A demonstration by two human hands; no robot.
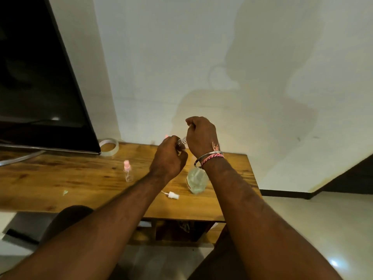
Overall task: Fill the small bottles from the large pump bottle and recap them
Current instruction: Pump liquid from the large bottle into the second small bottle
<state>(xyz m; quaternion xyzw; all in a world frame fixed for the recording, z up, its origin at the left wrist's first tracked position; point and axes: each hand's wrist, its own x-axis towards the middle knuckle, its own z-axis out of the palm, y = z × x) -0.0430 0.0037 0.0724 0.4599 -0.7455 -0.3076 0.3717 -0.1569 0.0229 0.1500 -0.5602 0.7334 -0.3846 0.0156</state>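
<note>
So there's a wooden table (pixel 60 178) against the wall, and everything here sits relative to it. A big dark TV screen (pixel 36 77) stands on its far left end, with a roll of clear tape (pixel 109 147) just beside the screen's lower right corner. The large pump bottle (pixel 196 181) stands near the table's right end, mostly hidden behind the right wrist, so its pump top isn't visible.

Both hands hover above the middle of the table. The left hand (pixel 168 158) is curled round a small clear bottle (pixel 181 143), tilted, neck toward the right hand (pixel 199 136), whose fingers are bunched up at the bottle's mouth; can't tell what they're pinching.

Another small bottle with a pink cap (pixel 127 170) stands mid-table, left of the hands. A loose white spray cap (pixel 171 195) lies near the front edge.
</note>
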